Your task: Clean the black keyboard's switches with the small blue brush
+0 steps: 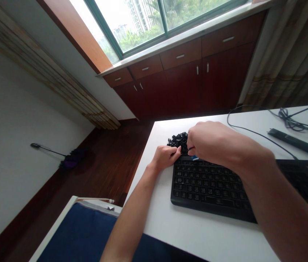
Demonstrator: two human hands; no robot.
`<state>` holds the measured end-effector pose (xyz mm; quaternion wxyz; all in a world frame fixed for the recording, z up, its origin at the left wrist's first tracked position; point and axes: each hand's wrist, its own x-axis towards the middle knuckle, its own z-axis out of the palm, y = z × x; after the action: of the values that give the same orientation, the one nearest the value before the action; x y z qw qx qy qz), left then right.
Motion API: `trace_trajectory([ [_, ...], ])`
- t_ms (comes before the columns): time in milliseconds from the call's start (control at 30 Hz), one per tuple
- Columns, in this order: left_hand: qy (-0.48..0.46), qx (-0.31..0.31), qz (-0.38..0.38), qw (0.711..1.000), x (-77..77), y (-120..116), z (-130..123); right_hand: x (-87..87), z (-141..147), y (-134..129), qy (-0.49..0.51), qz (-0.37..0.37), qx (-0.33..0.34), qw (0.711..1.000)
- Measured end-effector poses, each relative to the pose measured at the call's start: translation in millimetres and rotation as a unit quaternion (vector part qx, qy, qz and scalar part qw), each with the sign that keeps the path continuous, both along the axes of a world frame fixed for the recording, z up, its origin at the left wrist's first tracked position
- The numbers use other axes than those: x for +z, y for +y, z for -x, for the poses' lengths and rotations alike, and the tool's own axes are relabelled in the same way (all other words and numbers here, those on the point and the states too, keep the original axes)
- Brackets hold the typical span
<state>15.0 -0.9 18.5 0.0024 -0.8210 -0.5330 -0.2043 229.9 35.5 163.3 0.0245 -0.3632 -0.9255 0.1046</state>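
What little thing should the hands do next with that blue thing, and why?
Maybe ease the blue tool in the right hand gently onto the keyboard near its back left corner: the tool's end shows right there, and the left hand is beside that corner, perhaps able to steady it. I can't tell whether the tool touches.

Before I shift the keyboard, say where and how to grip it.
Ideally, grip the keyboard by its front rim, left of the right forearm, from the near side: it's keyless and exposed there, while the right hand covers part of the back.
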Motion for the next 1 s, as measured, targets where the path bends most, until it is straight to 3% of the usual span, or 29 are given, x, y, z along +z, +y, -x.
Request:
trace_trajectory([
  [333,0.002,-0.001,0.001,1.000,-2.7,0.6,2.2,12.6,5.3,-10.9,-0.075,0.119,-0.020,0.990],
  [767,-0.001,0.006,-0.002,1.000,-1.0,-0.5,0.5,5.5,-6.2,-1.0,-0.025,0.028,-0.034,0.999],
  [1000,0.002,0.008,0.000,1.000,1.1,-0.8,-0.7,16.1,-11.8,-2.7,-0.094,0.110,-0.053,0.988],
])
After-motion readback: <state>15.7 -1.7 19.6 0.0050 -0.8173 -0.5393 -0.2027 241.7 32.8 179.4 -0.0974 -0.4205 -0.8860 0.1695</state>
